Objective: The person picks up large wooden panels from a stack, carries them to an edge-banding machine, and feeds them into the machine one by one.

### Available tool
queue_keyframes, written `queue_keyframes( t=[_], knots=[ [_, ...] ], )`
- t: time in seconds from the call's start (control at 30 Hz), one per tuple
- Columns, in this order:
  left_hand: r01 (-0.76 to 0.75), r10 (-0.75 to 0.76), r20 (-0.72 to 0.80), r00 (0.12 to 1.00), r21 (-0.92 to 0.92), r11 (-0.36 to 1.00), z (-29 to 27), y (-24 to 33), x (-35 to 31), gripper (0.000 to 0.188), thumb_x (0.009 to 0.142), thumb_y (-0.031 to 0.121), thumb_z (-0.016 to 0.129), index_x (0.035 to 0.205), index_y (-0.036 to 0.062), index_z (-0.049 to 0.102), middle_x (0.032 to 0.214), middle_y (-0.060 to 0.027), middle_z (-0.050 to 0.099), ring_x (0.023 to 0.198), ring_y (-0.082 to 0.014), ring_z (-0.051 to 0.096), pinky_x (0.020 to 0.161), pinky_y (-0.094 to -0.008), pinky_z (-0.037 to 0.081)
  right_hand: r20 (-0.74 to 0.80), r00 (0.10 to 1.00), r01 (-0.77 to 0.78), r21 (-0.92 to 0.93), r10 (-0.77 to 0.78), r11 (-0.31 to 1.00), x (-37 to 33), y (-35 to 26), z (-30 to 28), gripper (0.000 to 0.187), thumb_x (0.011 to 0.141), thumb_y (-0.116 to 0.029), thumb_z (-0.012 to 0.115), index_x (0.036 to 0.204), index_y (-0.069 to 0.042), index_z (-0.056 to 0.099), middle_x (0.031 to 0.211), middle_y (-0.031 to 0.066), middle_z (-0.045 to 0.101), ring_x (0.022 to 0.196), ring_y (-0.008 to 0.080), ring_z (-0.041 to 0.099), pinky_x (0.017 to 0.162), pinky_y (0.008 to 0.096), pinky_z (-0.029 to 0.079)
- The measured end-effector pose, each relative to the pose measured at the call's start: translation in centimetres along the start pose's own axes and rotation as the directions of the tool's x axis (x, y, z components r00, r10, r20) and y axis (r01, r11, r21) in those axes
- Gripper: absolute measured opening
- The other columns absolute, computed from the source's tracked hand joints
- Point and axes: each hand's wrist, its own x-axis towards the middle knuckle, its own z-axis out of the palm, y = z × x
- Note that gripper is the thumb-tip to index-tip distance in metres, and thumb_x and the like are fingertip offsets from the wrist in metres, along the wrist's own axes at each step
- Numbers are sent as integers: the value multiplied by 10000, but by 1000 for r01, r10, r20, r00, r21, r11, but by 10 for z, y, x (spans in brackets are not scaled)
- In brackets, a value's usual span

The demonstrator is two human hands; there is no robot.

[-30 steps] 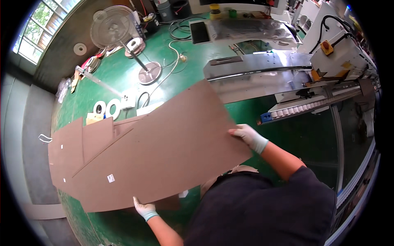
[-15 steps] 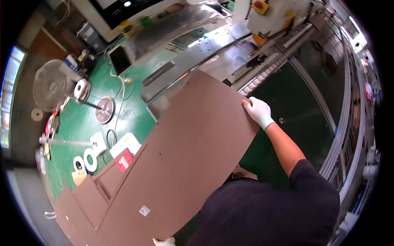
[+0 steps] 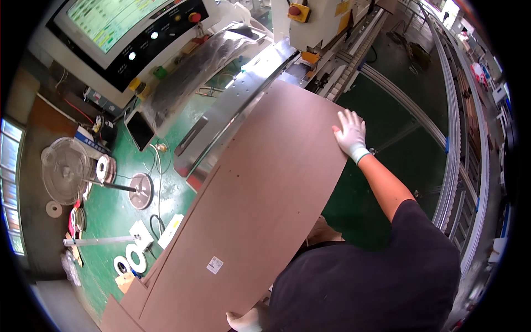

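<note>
A long brown panel [image 3: 265, 177] with a small white label [image 3: 214, 265] and a few small holes stretches from the bottom of the view up to the machine's metal bed [image 3: 243, 83], its far end overlapping the bed's edge. My right hand [image 3: 350, 134], in a white glove, lies flat with fingers apart on the panel's right edge near the far end. At the near end my left hand [image 3: 246, 321], also gloved, grips the panel's edge with the thumb on top; its other fingers are hidden. More brown boards [image 3: 126, 301] lie under the panel at the lower left.
A machine with a lit screen [image 3: 108, 22] and a red button [image 3: 295, 10] stands ahead. At left are a standing fan [image 3: 66, 170], white tape rolls [image 3: 135, 258] and a cable on the green floor. Metal rails [image 3: 453, 138] run along the right.
The panel has moved forward along the machine bed, covering more of the boards beneath. My right hand has opened from its grip and spread its fingers. The view has shifted, showing the screen.
</note>
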Motion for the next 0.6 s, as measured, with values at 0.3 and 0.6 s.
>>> queue_keyframes(
  t=[0.3, 0.6],
  knots=[
    [136, -135, -39, 990, 34, 990, 42, -6, 59, 721, 648, -67, 862, 1315, -18, 595, 1201, -136, 714, 1076, -240, 688, 946, -389, 565, -50, 994, 111, 231, -102, 967, -24, -24, 13, 669, 936, -481, 612, 1509, -145, 539, 1639, 153, 400, 1551, 359, 286, 1214, 730, 86],
    [151, -91, -163, 982, 404, 902, 75, -22, 130, 634, 671, -16, 855, 1260, -8, 622, 1144, -118, 725, 994, -245, 686, 862, -405, 583, -349, 932, 179, 683, 101, 708, 15, 3, 40, 178, 832, -194, 732, 1004, -184, 776, 1161, -13, 754, 1282, 321, 601, 1206, 713, 139]
  ],
)
